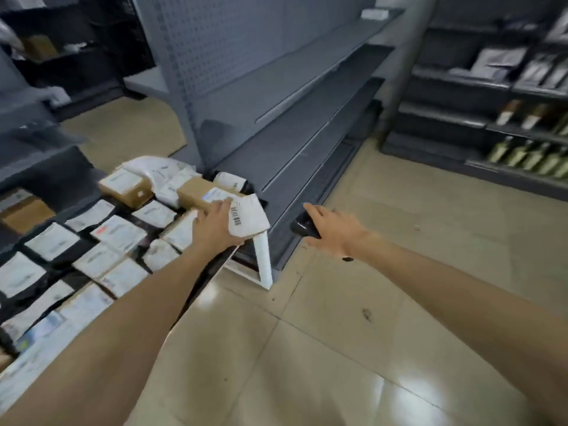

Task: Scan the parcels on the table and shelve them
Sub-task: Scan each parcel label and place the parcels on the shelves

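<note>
Fingers (226, 207) of left hand (215, 226) clamped on flat white parcel (250, 216), barcode label up, thumb beneath, at far right corner of tabletop (206, 279); fingers (310, 209) of right hand (332, 232) wrapped round black scanner (304, 227), forefinger stretched along its top, just off tabletop's right edge, above floor (384, 302); many more labelled parcels (107, 250) spread over tabletop, brown boxes (193, 192) and white bags (153, 169) heaped at its far end; grey shelves (292, 133) beyond tabletop's far right corner.
</note>
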Motion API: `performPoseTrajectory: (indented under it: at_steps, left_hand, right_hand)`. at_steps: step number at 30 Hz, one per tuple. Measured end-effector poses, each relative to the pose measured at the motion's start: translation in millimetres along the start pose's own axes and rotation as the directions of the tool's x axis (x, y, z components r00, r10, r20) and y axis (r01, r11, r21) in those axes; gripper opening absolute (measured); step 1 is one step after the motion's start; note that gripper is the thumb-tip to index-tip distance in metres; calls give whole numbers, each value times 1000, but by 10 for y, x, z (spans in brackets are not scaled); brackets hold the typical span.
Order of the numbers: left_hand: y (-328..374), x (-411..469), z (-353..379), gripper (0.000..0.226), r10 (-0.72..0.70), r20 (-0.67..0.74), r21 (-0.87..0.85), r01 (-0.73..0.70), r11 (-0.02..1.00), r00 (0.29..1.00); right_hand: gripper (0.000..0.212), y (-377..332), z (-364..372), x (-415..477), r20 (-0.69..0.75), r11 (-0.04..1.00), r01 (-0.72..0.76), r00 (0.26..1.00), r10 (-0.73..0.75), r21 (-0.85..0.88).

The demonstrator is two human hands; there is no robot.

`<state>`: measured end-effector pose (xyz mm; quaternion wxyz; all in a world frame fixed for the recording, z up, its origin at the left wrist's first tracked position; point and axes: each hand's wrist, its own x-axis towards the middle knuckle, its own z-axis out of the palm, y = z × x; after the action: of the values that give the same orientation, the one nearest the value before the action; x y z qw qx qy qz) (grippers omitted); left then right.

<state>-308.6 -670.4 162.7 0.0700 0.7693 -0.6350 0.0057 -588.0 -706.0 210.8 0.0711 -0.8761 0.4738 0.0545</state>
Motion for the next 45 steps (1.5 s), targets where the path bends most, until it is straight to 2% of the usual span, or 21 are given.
performPoseTrajectory:
  at_steps: [2,4,7,15,21,28,35,39,45]
  left_hand:
    - [695,297,50,96,73,2,-49,-73,996,997]
    - [1356,573,85,105,129,113,-141,-113,984,985]
    - [2129,986,173,116,241,133,-143,-222,964,961]
    - [3189,2311,173,117,378,127,-91,-369,925,917]
    - [3675,3633,343,118,409,141,-72,-403,913,902]
    - [4394,5443,435,116,440,138,-80,-433,898,887]
    - [5384,6712,845,114,500,181,-119,-486,866,847]
    - [5974,7419,1105,114,502,202,-113,-489,865,841]
    - [6810,8869,1253,114,432,188,-74,-426,902,882]
  right_hand:
    - [77,632,-73,-143,-18,997,-76,997,76,-13]
    - [73,1199,-164,-264,-39,988,-154,987,153,-20]
    - [70,1917,-260,-371,-45,968,-252,967,252,0]
    - [81,3184,-418,110,-110,930,-357,924,365,88]
    - [81,3999,-685,1082,-140,924,-371,914,381,95]
    - [83,5290,-1203,2339,-175,896,-432,879,445,108]
    - [84,6580,-1237,3224,-156,859,-492,846,510,138]
    - [85,7448,-1257,3781,-142,864,-484,854,501,141]
    - [87,8992,-1607,4798,-146,900,-430,888,437,78]
